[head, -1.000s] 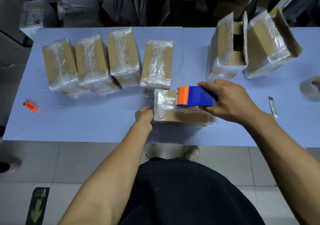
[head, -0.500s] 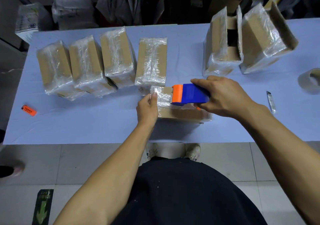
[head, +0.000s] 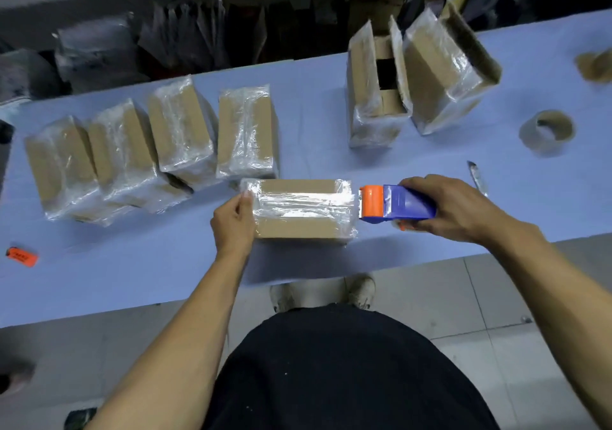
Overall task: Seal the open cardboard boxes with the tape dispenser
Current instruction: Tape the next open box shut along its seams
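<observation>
Your right hand grips the tape dispenser just off the box 's right end. The box lies lengthwise L–R at the table's near edge; your left hand braces its left end, fingers pressed flat.

The right hand covers the rear of the tape dispenser, hiding its roll, while at the far right a brown tape roll is motion-blurred and cut by the edge, the small orange object at the left bears unreadable print, and the dark far shelves are smeared.
</observation>
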The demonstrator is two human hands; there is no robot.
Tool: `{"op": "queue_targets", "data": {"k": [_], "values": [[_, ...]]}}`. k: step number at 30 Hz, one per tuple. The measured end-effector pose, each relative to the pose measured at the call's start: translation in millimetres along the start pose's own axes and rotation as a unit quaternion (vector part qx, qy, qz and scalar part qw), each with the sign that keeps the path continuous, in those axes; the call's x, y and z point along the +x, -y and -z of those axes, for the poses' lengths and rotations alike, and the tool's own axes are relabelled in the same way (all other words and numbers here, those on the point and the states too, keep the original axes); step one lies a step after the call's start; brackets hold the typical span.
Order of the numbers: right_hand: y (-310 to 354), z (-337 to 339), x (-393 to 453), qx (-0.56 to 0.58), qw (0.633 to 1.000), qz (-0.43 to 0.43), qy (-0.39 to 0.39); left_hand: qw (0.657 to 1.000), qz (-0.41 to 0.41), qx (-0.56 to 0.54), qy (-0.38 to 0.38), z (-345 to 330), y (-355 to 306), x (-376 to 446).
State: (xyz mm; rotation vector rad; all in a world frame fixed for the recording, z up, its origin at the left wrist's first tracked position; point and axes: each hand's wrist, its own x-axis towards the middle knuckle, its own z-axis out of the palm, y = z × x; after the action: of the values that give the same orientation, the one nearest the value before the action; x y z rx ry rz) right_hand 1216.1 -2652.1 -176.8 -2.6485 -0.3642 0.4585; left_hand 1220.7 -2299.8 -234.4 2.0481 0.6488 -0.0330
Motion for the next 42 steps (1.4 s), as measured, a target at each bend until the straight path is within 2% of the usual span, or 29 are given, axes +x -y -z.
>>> {"op": "queue_targets", "data": {"k": [6,8,9,10,11,13,14,15,17,23,28,32,34,36,39,41,42], "values": [[-4.5,-46.2,11.0,0.029,0.998,-0.037,0.030,0.999,0.021,0.015,0.023,15.1,1.4,9.6],[0.2,-55.5,18.4,0.021,0.999,-0.032,0.038,0.998,0.031,0.063,0.002,13.0,-2.4,5.9],[0.1,-58.1,20.5,0.008,0.999,-0.033,0.041,0.995,0.004,0.096,-0.021,11.0,-2.6,4.8],[-1.1,-60.3,21.8,-0.005,0.998,-0.035,0.044,0.987,-0.068,0.136,-0.042,7.8,-4.0,1.2],[-2.8,-62.1,22.5,-0.016,0.998,-0.037,0.047,0.966,-0.177,0.181,-0.039,1.6,-6.4,-4.1],[-2.7,-66.0,25.0,-0.029,0.997,-0.041,0.053,0.878,-0.385,0.281,0.056,-19.6,-11.7,-10.1],[-1.1,-68.4,26.9,-0.030,0.997,-0.041,0.057,0.832,-0.427,0.328,0.131,-31.6,-17.0,-14.5],[1.1,-71.8,28.5,-0.025,0.997,-0.041,0.060,0.800,-0.426,0.372,0.198,-39.8,-21.7,-18.2],[2.9,-77.9,27.2,-0.002,0.997,-0.047,0.069,0.773,-0.397,0.429,0.247,-49.7,-23.9,-18.4],[-17.1,-71.7,1.7,0.004,0.994,-0.080,0.079,0.768,-0.388,0.454,0.233,-51.4,-20.4,-15.2],[23.4,-65.8,30.5,-0.120,0.985,-0.074,0.096,0.775,-0.382,0.445,0.238,-54.0,-20.4,-18.0],[59.3,-37.8,42.2,-0.265,0.958,-0.080,0.081,0.771,-0.388,0.450,0.229,-56.6,-22.0,-20.7],[86.6,-45.0,50.0,-0.304,0.947,-0.076,0.076,0.777,-0.382,0.449,0.220,-58.6,-22.1,-23.8],[98.4,-61.8,53.2,-0.295,0.948,-0.085,0.085,0.788,-0.375,0.444,0.203,-59.7,-21.0,-30.8],[76.4,-66.3,46.4,-0.247,0.959,-0.117,0.076,0.798,-0.369,0.437,0.192,-56.5,-29.3,-25.6],[54.7,-69.4,37.6,-0.212,0.966,-0.143,0.040,0.803,-0.343,0.434,0.220,-50.7,-37.3,-12.2],[47.4,-70.7,34.4,-0.177,0.971,-0.161,0.010,0.821,-0.306,0.413,0.248,-48.5,-40.7,-5.3]]}}
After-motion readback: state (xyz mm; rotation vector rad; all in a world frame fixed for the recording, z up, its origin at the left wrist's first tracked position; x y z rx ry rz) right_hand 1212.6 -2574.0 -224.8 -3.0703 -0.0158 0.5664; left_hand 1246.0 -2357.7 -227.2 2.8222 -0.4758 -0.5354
